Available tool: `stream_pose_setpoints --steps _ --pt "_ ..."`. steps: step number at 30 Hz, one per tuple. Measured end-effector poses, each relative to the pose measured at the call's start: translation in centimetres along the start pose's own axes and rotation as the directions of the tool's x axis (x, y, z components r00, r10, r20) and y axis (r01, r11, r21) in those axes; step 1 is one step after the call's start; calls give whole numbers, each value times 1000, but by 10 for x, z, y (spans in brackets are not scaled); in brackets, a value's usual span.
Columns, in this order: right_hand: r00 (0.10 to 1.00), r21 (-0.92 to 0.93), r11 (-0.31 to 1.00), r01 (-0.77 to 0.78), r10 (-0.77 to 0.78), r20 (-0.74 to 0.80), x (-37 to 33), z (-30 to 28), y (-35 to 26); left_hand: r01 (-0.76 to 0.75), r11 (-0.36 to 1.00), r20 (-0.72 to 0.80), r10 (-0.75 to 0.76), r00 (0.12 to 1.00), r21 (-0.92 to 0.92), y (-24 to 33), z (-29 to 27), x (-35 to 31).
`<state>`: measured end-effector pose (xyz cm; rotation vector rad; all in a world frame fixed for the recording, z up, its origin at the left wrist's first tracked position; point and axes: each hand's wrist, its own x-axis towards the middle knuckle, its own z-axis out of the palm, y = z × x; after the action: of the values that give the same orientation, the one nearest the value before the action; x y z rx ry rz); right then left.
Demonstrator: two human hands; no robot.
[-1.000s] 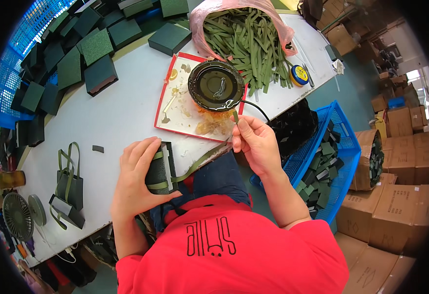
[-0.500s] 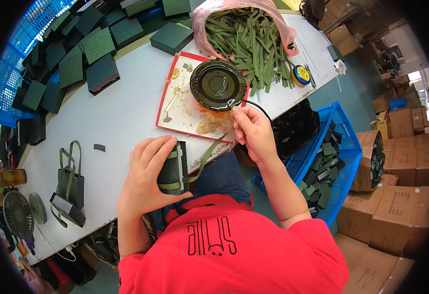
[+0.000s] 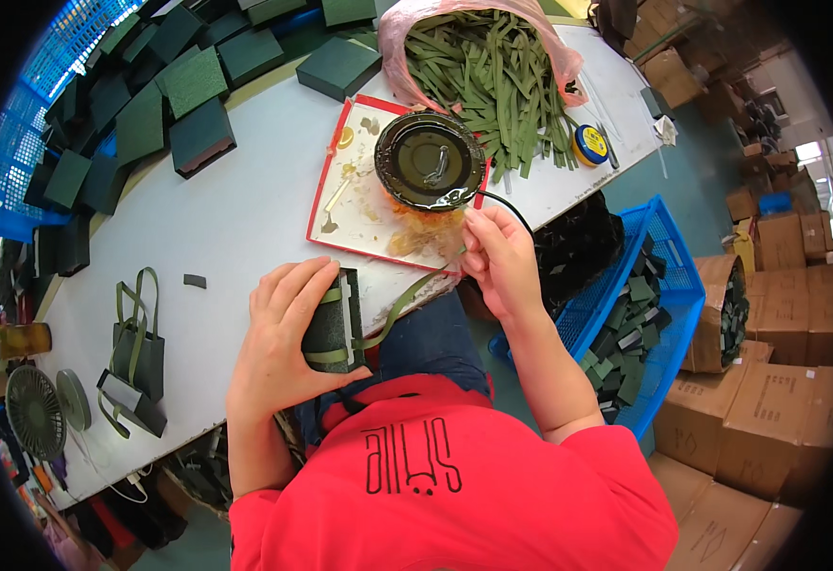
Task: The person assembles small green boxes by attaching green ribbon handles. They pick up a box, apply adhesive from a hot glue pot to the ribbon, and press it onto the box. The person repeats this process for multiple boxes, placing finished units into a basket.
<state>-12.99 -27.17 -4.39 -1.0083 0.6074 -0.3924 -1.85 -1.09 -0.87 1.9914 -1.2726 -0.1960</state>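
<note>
My left hand (image 3: 283,333) is wrapped round a small dark green box (image 3: 329,331) at the table's front edge. Green ribbon strips cross the box at its top and bottom. From its lower right a loose green ribbon (image 3: 403,306) curves up to my right hand (image 3: 500,259), whose thumb and forefinger pinch its end. Just beyond that hand stands a black round pot (image 3: 407,133) of glossy amber-brown liquid, perhaps melted glue. The pot rests over a white tray (image 3: 338,217) with a red rim, smeared with dried amber drips.
Green strips (image 3: 492,71) spill from a pink plastic bag (image 3: 397,38) behind the pot. Dark green boxes (image 3: 145,124) crowd the far left. Two small green bags (image 3: 136,381) and a fan (image 3: 36,414) are at left. A blue crate (image 3: 673,314) of green pieces stands right.
My right hand has drawn slightly back from the pot's rim, toward me and to the right, with the ribbon end. My left hand still holds the box in nearly the same place.
</note>
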Motion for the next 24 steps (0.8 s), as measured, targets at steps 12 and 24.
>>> stream_pose_setpoints --steps 12,24 --pt "847 -386 912 -143 314 429 -43 37 -14 -77 976 40 87 995 -203 3 -7 4" --pt "830 -409 901 -146 336 445 -43 47 -9 -154 975 17 159 987 -161 5 -7 8"
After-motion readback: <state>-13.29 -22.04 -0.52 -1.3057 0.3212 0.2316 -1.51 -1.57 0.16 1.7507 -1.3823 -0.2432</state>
